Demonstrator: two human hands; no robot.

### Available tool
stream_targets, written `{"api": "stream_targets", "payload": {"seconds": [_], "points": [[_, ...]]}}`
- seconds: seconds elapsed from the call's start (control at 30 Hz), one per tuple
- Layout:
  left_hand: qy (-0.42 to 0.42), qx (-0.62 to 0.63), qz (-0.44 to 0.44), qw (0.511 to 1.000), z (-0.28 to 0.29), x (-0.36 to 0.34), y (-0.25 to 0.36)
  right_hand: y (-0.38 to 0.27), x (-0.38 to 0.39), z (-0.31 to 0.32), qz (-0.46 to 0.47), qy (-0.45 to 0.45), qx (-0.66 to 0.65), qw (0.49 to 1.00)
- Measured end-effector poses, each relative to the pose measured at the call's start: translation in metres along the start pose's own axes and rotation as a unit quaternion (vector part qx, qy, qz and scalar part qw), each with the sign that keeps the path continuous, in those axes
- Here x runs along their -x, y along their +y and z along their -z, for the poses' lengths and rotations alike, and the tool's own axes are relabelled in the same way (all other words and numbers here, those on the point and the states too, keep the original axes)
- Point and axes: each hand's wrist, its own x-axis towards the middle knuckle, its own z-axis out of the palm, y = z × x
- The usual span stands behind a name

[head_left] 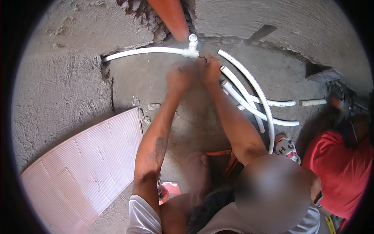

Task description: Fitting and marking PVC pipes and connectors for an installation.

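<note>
My left hand point(178, 78) and my right hand point(211, 70) are close together over the concrete floor, just in front of a white pipe tee point(191, 52). Both are closed, fingers curled in. The space between them is smeared, so whatever they grip cannot be made out. The tee joins a long white plastic pipe point(144, 51) that runs left into the wall, and one branch points up. Just right of my right hand lie several loose, cut white pipes point(249, 74), some crossing each other.
An orange pipe point(170, 17) comes down behind the tee. A pale ribbed panel point(85, 167) leans at the left. A person in a red shirt point(339, 167) crouches at the right, near a short pipe piece point(313, 102). An orange-handled tool point(230, 162) lies near me.
</note>
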Motion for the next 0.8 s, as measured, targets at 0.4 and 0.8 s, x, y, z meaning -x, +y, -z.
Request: {"api": "stream_targets", "payload": {"seconds": [0.4,0.8], "points": [[-0.054,0.155,0.244,0.956,-0.025,-0.037,-0.045,0.021,-0.006,-0.020,0.065,0.057,0.014,0.996],[0.017,0.059,0.156,0.986,-0.077,-0.037,-0.088,0.015,-0.007,-0.011,0.005,0.041,0.039,0.998]]}}
